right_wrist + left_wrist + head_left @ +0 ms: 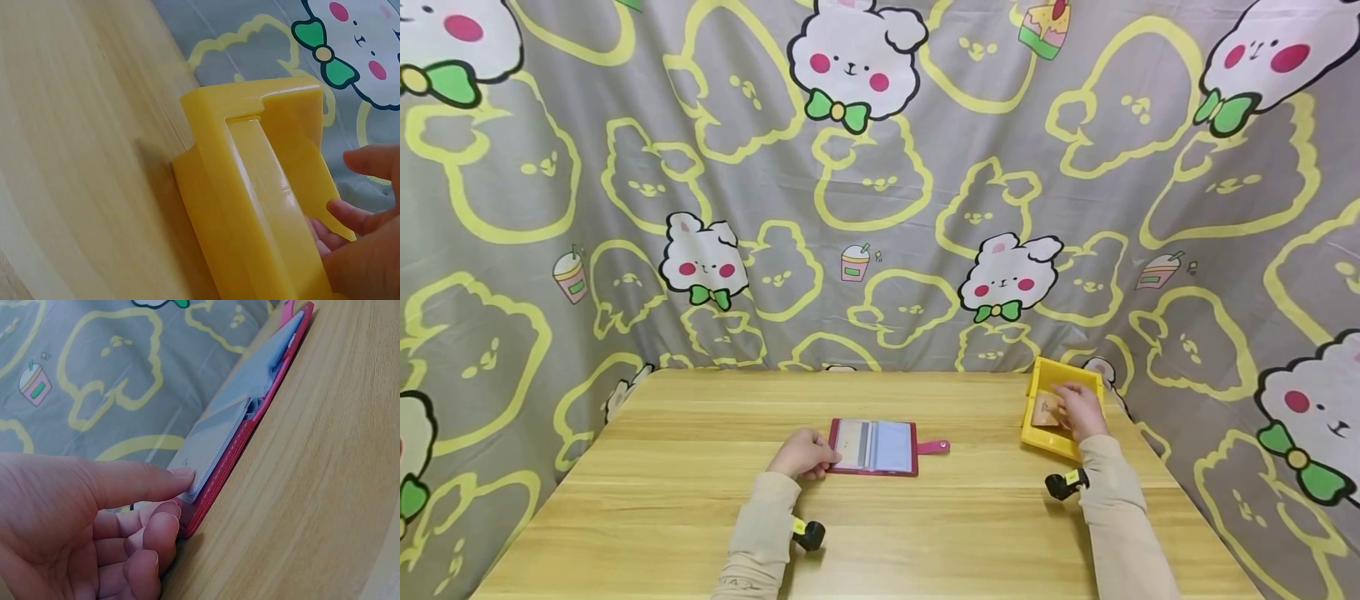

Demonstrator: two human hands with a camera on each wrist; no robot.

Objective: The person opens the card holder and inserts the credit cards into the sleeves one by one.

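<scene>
A small red card holder (916, 450) lies open flat on the wooden table, showing clear sleeves and a pink snap strap (934, 447) on its right. My left hand (805, 454) pinches its near left corner. In the left wrist view the thumb (181, 480) rests on the clear sleeve (212, 447), with curled fingers at the red edge. My right hand (1081, 410) reaches into a yellow bin (1051, 443), beside a brown card (1045, 409) lying in it. In the right wrist view its fingers are spread and loosely bent; the bin wall (262, 187) hides some fingertips and the card.
The wooden table (940, 533) reaches back to a grey curtain (895, 242) with rabbit prints, which also hangs at both sides. The bin stands near the table's far right corner. Each wrist wears a small black camera (809, 535).
</scene>
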